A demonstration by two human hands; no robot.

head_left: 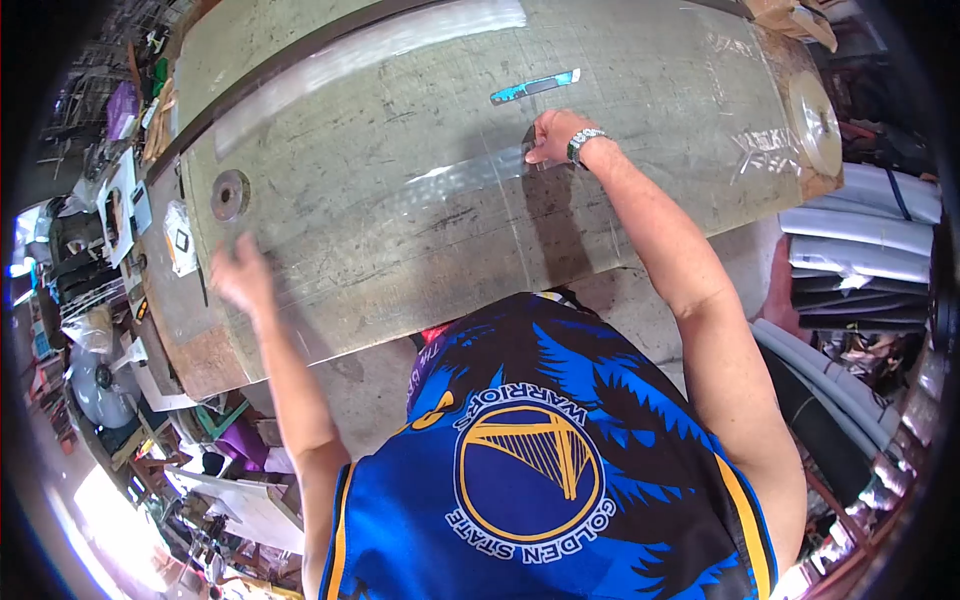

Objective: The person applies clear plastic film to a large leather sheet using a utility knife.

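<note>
A clear, shiny strip (450,182) lies across the middle of the worktable (370,240). My right hand (558,137) is at the strip's right end, thumb and fingers pinched together at its edge, with a dark piece partly hidden beside the fingers. A blue and black cutter (535,87) lies just above that hand. Over the table's left part is my left hand (242,275), smeared by motion, below a round metal disc (230,195); its fingers are too blurred to make out.
A larger round disc (815,125) sits at the table's right end. Rolls of sheet material (860,245) are stacked to the right. A long dark bar (270,80) runs along the far side. Papers and a plastic bag (180,238) lie at the left edge.
</note>
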